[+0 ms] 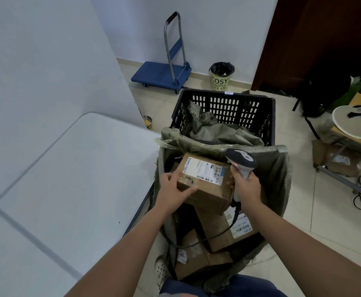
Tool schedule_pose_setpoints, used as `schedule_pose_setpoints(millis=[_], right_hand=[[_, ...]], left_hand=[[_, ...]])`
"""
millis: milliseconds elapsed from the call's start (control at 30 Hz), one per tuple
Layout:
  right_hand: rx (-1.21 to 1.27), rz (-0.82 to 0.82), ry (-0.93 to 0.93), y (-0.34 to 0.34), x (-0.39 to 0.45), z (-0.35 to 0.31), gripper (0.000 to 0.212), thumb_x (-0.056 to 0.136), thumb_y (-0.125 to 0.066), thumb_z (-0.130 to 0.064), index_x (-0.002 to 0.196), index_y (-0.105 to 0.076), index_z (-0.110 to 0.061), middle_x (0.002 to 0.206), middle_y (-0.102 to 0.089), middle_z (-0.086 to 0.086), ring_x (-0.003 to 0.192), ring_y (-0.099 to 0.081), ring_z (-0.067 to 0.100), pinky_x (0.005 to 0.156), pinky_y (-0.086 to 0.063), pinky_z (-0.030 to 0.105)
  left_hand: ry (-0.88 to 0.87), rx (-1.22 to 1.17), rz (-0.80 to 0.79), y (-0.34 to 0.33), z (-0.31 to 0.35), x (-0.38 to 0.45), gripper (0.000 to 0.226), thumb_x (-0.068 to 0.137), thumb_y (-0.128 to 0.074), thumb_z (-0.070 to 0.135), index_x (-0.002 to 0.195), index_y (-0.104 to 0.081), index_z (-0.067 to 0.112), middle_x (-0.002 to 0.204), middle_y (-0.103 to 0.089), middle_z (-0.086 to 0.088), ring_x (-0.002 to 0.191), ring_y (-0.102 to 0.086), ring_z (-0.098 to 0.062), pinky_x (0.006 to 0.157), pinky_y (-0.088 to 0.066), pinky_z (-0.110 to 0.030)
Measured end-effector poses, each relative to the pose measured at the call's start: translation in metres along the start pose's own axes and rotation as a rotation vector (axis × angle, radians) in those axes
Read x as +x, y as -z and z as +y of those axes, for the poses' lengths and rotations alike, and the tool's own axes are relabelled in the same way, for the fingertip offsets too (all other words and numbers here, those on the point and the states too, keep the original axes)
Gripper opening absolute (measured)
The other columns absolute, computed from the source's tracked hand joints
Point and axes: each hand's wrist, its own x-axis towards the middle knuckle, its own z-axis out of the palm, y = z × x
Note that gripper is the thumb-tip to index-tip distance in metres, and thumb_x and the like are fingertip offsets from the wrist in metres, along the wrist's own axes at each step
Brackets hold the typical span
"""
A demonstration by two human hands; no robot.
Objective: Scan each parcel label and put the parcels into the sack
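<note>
A brown cardboard parcel [205,189] with a white label on top sits in the mouth of the green woven sack [278,168]. My left hand [173,185] grips the parcel's left end, thumb on top. My right hand [247,186] holds a grey handheld scanner [240,160] by its handle, right beside the parcel's right edge; its cable trails down into the sack. Two more labelled parcels [224,230] lie lower inside the sack.
A white folding table [53,189] fills the left. Behind the sack stands a black plastic crate [228,108] with another green sack in it. Farther back are a blue hand trolley [164,73] and a small bin [221,77]. Cluttered furniture and cables stand at right.
</note>
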Motion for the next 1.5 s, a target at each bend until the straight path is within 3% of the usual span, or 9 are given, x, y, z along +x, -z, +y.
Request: schedule_pose_setpoints(millis=[133,267,367,467,700,833,1100,1267,1500], right_hand=[[-0.069,-0.028,0.061,0.002,-0.005,0.004,0.027,0.09,-0.067,-0.039,0.1,-0.066,-0.014,0.083,-0.07,0.007,0.076,-0.068,0.023,0.076,-0.057,0.04],[-0.129,-0.082,0.119,0.002,-0.012,0.007,0.02,0.091,-0.066,-0.038,0.096,-0.065,-0.019,0.086,-0.071,0.004,0.082,-0.068,0.02,0.075,-0.057,0.036],[-0.136,-0.111,0.136,0.003,-0.018,0.001,0.02,0.091,-0.067,-0.035,0.095,-0.066,-0.016,0.085,-0.071,0.003,0.082,-0.068,0.018,0.075,-0.057,0.034],[-0.074,-0.175,0.132,0.001,-0.026,-0.008,0.019,0.093,-0.067,-0.027,0.092,-0.065,-0.008,0.074,-0.069,0.005,0.067,-0.065,0.014,0.06,-0.053,0.021],[0.075,-0.35,0.09,-0.021,-0.046,-0.021,0.023,0.093,-0.067,-0.023,0.083,-0.065,-0.002,0.066,-0.066,0.011,0.058,-0.064,0.018,0.056,-0.054,0.027],[0.025,-0.391,0.09,-0.039,-0.053,-0.02,0.025,0.092,-0.068,-0.03,0.079,-0.066,-0.008,0.065,-0.068,0.007,0.061,-0.065,0.021,0.066,-0.057,0.037],[-0.027,-0.385,0.095,-0.092,-0.086,-0.024,0.028,0.093,-0.066,-0.03,0.08,-0.066,-0.006,0.065,-0.068,0.006,0.056,-0.065,0.014,0.056,-0.053,0.025],[-0.104,-0.433,0.112,-0.163,-0.119,-0.022,0.024,0.092,-0.067,-0.034,0.082,-0.065,-0.011,0.068,-0.068,0.005,0.062,-0.067,0.016,0.064,-0.056,0.029],[-0.355,-0.701,0.024,-0.293,-0.173,-0.002,0.025,0.091,-0.066,-0.038,0.096,-0.064,-0.013,0.084,-0.07,0.007,0.057,-0.066,0.008,0.049,-0.047,0.014]], left_hand=[[-0.103,0.454,-0.091,0.008,-0.019,-0.004,0.078,0.087,-0.069,0.049,0.15,-0.025,0.043,0.125,-0.034,-0.002,0.1,-0.056,-0.018,0.091,-0.054,-0.037],[-0.127,0.559,0.011,-0.004,-0.019,0.0,0.077,0.09,-0.067,0.044,0.152,-0.021,0.041,0.122,-0.035,-0.003,0.087,-0.055,-0.015,0.081,-0.057,-0.035],[-0.066,0.545,-0.024,-0.016,-0.017,0.007,0.082,0.09,-0.068,0.038,0.152,-0.015,0.044,0.129,-0.033,-0.006,0.092,-0.058,-0.019,0.084,-0.057,-0.039],[-0.018,0.499,-0.052,-0.018,-0.015,0.011,0.088,0.088,-0.07,0.03,0.153,-0.012,0.042,0.14,-0.028,-0.01,0.103,-0.061,-0.028,0.087,-0.056,-0.043],[0.017,0.429,-0.044,-0.011,-0.028,-0.007,0.093,0.088,-0.07,0.03,0.157,-0.009,0.033,0.152,-0.017,-0.008,0.11,-0.059,-0.03,0.089,-0.054,-0.039],[0.032,0.374,-0.04,-0.007,-0.037,-0.016,0.096,0.086,-0.071,0.022,0.155,-0.006,0.041,0.155,-0.012,-0.009,0.12,-0.055,-0.032,0.097,-0.052,-0.042],[0.031,0.306,-0.019,0.04,-0.06,-0.023,0.085,0.088,-0.065,0.015,0.156,-0.016,0.033,0.156,-0.01,-0.004,0.111,-0.06,-0.032,0.089,-0.051,-0.039],[0.088,0.269,0.063,0.108,-0.114,-0.043,0.074,0.095,-0.061,0.021,0.155,-0.02,0.032,0.159,-0.008,0.001,0.105,-0.062,-0.029,0.094,-0.05,-0.04],[0.315,0.224,0.209,0.205,-0.239,-0.11,0.061,0.097,-0.058,0.02,0.151,-0.031,0.025,0.16,-0.011,0.0,0.101,-0.06,-0.019,0.096,-0.049,-0.031]])
